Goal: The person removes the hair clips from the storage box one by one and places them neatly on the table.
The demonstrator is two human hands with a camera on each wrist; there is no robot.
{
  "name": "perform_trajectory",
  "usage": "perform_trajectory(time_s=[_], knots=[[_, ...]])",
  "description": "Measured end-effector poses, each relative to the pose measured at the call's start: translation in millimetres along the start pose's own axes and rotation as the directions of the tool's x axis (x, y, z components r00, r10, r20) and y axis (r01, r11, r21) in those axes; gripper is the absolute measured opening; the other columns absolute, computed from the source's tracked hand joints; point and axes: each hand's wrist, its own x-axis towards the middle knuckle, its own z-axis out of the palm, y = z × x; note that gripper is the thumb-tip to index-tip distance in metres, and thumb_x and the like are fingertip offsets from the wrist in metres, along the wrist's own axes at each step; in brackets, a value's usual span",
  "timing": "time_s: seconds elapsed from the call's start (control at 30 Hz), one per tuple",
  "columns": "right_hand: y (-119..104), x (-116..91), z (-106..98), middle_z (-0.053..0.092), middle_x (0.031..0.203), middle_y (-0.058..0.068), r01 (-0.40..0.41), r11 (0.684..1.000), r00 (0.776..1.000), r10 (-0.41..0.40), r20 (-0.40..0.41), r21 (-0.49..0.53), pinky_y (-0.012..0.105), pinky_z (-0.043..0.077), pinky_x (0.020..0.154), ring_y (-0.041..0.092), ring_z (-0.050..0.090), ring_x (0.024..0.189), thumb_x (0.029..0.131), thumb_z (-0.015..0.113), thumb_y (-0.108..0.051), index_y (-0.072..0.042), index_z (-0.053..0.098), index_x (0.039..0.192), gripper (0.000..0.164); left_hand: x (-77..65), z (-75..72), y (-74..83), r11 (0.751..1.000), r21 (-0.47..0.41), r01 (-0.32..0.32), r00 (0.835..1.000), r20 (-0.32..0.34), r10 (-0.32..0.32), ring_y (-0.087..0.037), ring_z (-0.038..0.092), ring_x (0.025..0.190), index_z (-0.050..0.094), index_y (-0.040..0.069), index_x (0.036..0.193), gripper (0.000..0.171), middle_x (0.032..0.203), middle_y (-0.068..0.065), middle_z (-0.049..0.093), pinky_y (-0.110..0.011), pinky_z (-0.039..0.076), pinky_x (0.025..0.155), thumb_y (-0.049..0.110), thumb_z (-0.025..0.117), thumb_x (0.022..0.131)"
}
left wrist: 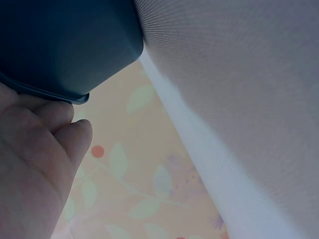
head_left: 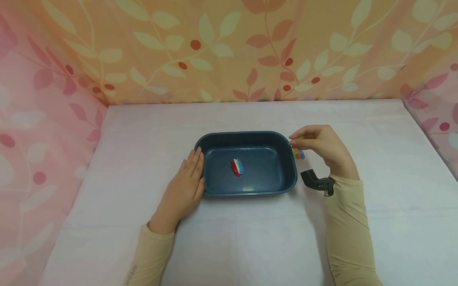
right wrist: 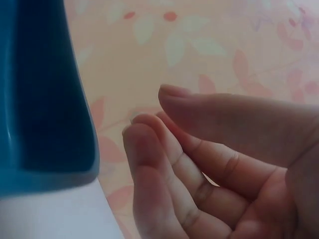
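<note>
A dark blue rectangular basin (head_left: 250,194) with rounded corners stands on the white cloth. Inside it, left of its middle, lies a little cluster of narrow red, white and blue pieces (head_left: 236,167), too small to tell their kind. The left hand (head_left: 184,188) rests along the basin's left rim with its fingers straight. Beside the right rim is the right hand (head_left: 323,145), its fingers bent loosely; in the right wrist view the thumb stands apart from them, with nothing seen between. Under that hand, outside the basin, are orange, green and blue pieces (head_left: 298,153), partly hidden.
The table (head_left: 393,159) is covered in white cloth. Leaf-patterned curtains (head_left: 222,51) hang behind it and at both sides. A black strap device (head_left: 317,182) sits on the right wrist.
</note>
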Motion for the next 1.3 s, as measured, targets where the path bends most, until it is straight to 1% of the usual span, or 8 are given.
perform_trajectory(time_s=[0.17,0.27,0.4,0.57,0.77,0.97,1.07,1.3], knots=[[-3.0,1.0,5.8,0.072,0.082,0.004,0.028,0.999,0.999,-0.027,0.042,-0.025,0.025,0.052,0.074,0.021,0.067,0.079,0.085,0.070,-0.010,0.007,0.067,0.103,0.026,0.0,0.1,0.0,1.000,-0.003,0.001,1.000,0.001,-0.001,-0.030,0.015,0.142,0.026,-0.011,0.143,0.057,0.153,-0.020,0.018,-0.048,0.023,0.110,0.014,0.040,0.094],[-4.3,1.1,8.8,0.071,0.084,0.004,0.047,0.997,0.996,-0.043,0.073,-0.057,0.025,0.051,0.074,0.018,0.066,0.079,0.085,0.070,-0.011,0.007,0.067,0.103,0.026,0.0,0.4,-0.2,1.000,-0.005,0.001,1.000,0.000,-0.001,-0.031,0.016,0.142,0.026,-0.011,0.143,0.056,0.153,-0.020,0.018,-0.049,0.023,0.110,0.014,0.039,0.094],[-5.8,1.1,12.9,0.071,0.084,0.006,0.062,0.995,0.993,-0.054,0.107,-0.076,0.025,0.050,0.075,0.019,0.066,0.079,0.085,0.070,-0.013,0.006,0.068,0.102,0.025,0.2,0.8,-0.4,1.000,-0.005,0.000,1.000,0.001,0.000,-0.031,0.016,0.142,0.026,-0.011,0.143,0.056,0.154,-0.020,0.017,-0.048,0.023,0.110,0.015,0.038,0.094],[-7.3,2.5,19.5,0.071,0.082,0.006,0.077,0.995,0.989,-0.068,0.130,-0.065,0.027,0.051,0.072,0.025,0.065,0.079,0.085,0.070,-0.012,0.006,0.068,0.100,0.024,0.3,0.8,-0.5,1.000,-0.005,0.003,1.000,0.004,-0.003,-0.029,0.014,0.142,0.026,-0.011,0.143,0.056,0.154,-0.019,0.017,-0.048,0.023,0.110,0.015,0.038,0.094],[-7.6,4.4,26.2,0.070,0.081,0.007,0.071,0.994,0.988,-0.058,0.143,-0.085,0.029,0.048,0.068,0.026,0.063,0.080,0.084,0.071,-0.015,0.005,0.069,0.098,0.025,0.5,0.3,-0.4,1.000,0.002,0.003,1.000,0.006,-0.003,-0.030,0.015,0.142,0.026,-0.012,0.143,0.057,0.153,-0.020,0.017,-0.048,0.023,0.110,0.013,0.042,0.093],[-6.1,7.2,32.7,0.068,0.087,0.019,0.073,0.996,0.983,-0.063,0.173,-0.053,0.028,0.053,0.072,0.034,0.064,0.083,0.084,0.069,-0.010,0.008,0.067,0.099,0.024,0.3,-0.7,0.0,1.000,0.011,-0.013,1.000,-0.012,0.013,-0.033,0.019,0.141,0.028,-0.013,0.141,0.058,0.152,-0.022,0.021,-0.049,0.025,0.109,0.010,0.046,0.091],[-5.7,8.7,35.9,0.068,0.089,0.022,0.079,0.996,0.978,-0.072,0.198,-0.031,0.028,0.053,0.073,0.034,0.064,0.084,0.084,0.069,-0.007,0.010,0.067,0.100,0.023,0.0,-0.4,-0.1,1.000,0.012,-0.014,1.000,-0.011,0.014,-0.033,0.019,0.140,0.029,-0.014,0.141,0.057,0.152,-0.023,0.021,-0.049,0.025,0.109,0.011,0.045,0.092],[-6.2,9.9,41.2,0.067,0.087,0.022,0.094,0.995,0.971,-0.084,0.225,-0.036,0.027,0.053,0.074,0.032,0.064,0.083,0.084,0.068,-0.007,0.007,0.069,0.096,0.018,-0.6,0.1,-0.4,1.000,0.009,-0.013,1.000,-0.013,0.013,-0.033,0.019,0.140,0.029,-0.013,0.141,0.056,0.152,-0.022,0.021,-0.050,0.026,0.108,0.013,0.042,0.093]])
